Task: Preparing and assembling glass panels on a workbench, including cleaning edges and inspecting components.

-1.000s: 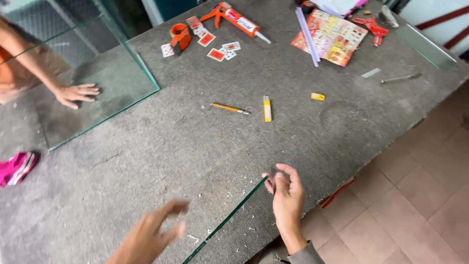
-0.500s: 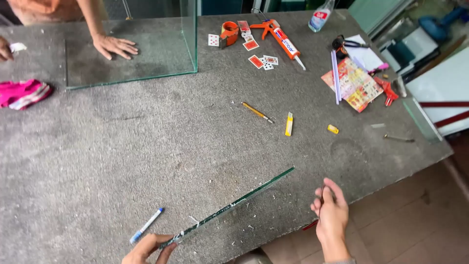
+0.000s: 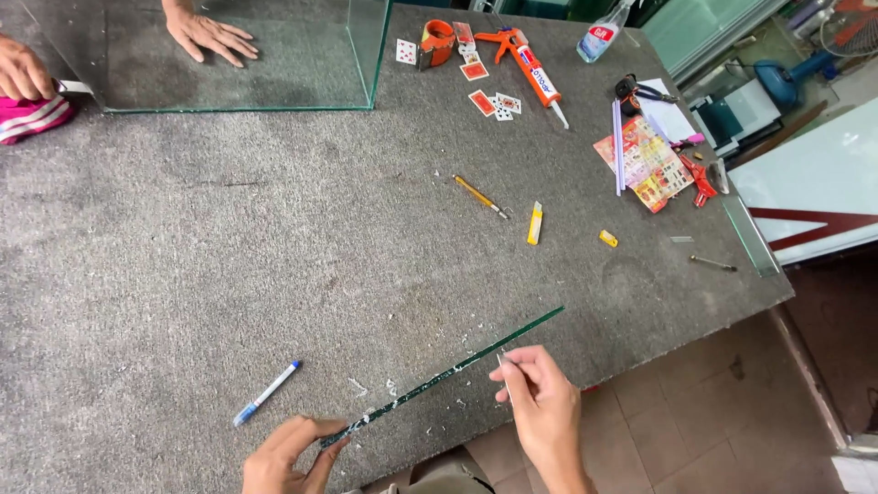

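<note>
A long narrow glass strip (image 3: 457,368) with a green edge lies slanted across the grey carpeted table near its front edge. My left hand (image 3: 283,453) pinches the strip's lower left end between thumb and fingers. My right hand (image 3: 540,402) is just right of the strip's middle, with its fingertips closed on a small thin pale sliver (image 3: 501,363) held close to the glass. White chips and crumbs are scattered on the carpet around the strip.
A blue pen (image 3: 265,393) lies left of the strip. Farther off are a pencil-like tool (image 3: 480,197), a yellow cutter (image 3: 535,222), an orange sealant gun (image 3: 526,59), playing cards and a leaflet (image 3: 645,165). Another person's hands (image 3: 208,32) rest at a glass tank (image 3: 366,55).
My left hand has closed on the strip's lower end. My right hand has moved in towards the strip's middle with its fingertips pinched. The view has tilted slightly.
</note>
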